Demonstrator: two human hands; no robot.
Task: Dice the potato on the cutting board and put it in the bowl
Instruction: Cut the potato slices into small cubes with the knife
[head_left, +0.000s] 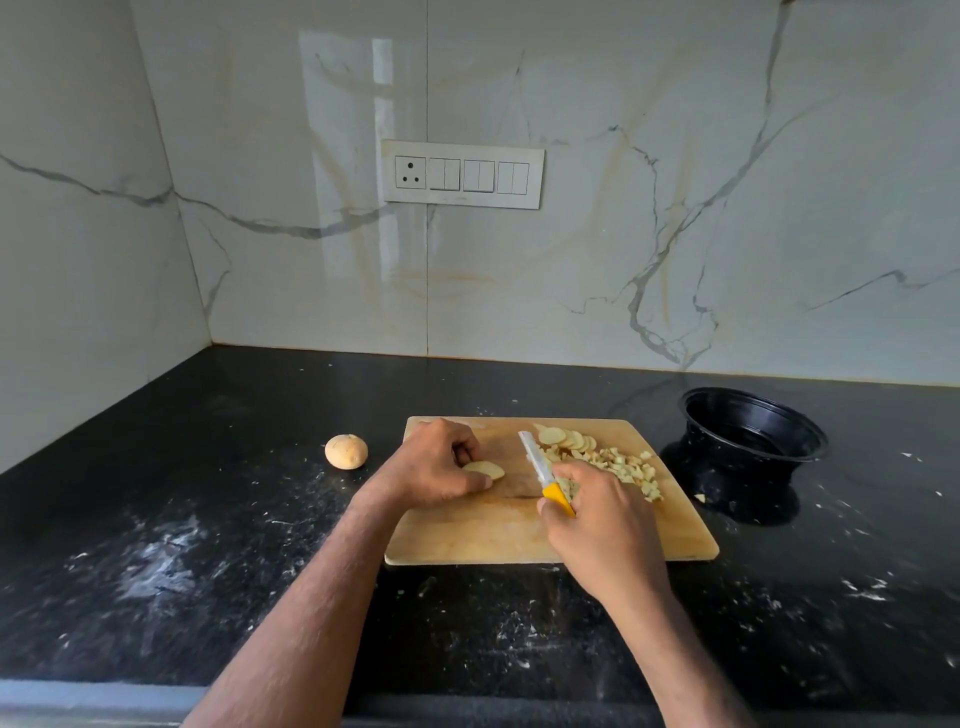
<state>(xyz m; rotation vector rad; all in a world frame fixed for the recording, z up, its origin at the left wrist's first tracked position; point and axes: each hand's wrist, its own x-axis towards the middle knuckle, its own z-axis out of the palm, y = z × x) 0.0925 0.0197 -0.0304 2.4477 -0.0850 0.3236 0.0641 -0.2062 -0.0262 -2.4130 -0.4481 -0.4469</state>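
A wooden cutting board lies on the black counter. My left hand pinches a pale potato slice flat on the board. My right hand grips a knife by its yellow handle, blade pointing away and lifted just right of the slice. Round potato slices and a heap of diced potato sit at the board's far right. A black bowl stands right of the board, and I see nothing inside it.
A whole unpeeled potato rests on the counter left of the board. White specks and smears mark the black counter. Marble walls close the back and left, with a switch panel above.
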